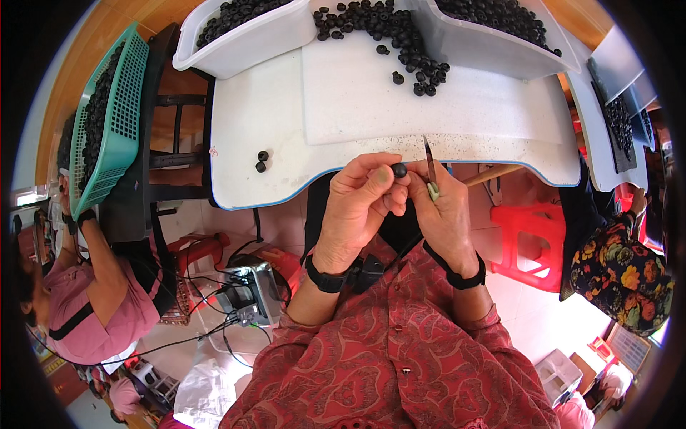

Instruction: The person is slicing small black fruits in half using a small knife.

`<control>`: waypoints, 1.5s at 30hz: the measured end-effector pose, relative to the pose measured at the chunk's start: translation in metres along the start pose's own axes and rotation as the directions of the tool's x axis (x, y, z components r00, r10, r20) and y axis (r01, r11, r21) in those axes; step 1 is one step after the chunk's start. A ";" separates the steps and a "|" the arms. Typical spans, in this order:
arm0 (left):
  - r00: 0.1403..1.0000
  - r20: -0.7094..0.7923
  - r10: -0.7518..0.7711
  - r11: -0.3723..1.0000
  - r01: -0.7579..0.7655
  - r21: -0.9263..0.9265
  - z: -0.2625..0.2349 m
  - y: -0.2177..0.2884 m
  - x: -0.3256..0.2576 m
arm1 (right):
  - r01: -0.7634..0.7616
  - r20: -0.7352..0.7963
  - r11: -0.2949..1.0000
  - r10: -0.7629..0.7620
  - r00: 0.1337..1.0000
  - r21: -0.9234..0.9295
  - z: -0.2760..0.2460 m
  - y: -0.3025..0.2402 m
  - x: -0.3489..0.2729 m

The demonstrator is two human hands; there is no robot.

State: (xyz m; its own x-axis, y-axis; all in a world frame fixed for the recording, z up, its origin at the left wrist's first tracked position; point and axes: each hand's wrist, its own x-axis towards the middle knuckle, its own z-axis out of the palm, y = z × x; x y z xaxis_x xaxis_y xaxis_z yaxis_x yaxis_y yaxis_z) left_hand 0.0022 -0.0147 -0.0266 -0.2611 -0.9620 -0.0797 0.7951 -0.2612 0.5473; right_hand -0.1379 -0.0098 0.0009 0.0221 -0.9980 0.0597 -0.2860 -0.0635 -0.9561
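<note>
My left hand [359,200] pinches a small black round part [399,170] between thumb and fingertips, just in front of the white table's [264,107] near edge. My right hand [444,207] holds a thin metal blade [429,161] pointing up, right beside the part. Both wrists wear black bands. A heap of the same black parts [386,32] lies on a white sheet [429,100] at the table's far side. Two loose black parts [261,161] sit near the table's front left edge.
Two white tubs [250,36] [493,36] of black parts stand at the back. A green basket [114,114] of parts sits at the left beside a person in pink [93,286]. At the right is a red stool [529,236] and a person in a flowered garment [622,272].
</note>
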 end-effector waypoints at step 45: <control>0.998 0.044 -0.048 0.996 0.051 -0.074 -0.005 -0.005 -0.005 | 0.265 0.012 0.719 -0.336 0.942 -0.643 0.009 -0.003 -0.005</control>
State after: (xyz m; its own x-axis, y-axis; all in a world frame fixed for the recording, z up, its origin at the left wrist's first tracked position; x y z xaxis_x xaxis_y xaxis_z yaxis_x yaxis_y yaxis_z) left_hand 0.0020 -0.0091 -0.0327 -0.3226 -0.9440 -0.0690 0.8193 -0.3150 0.4790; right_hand -0.1283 -0.0047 0.0010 0.1283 -0.9185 0.3742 -0.8157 -0.3123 -0.4869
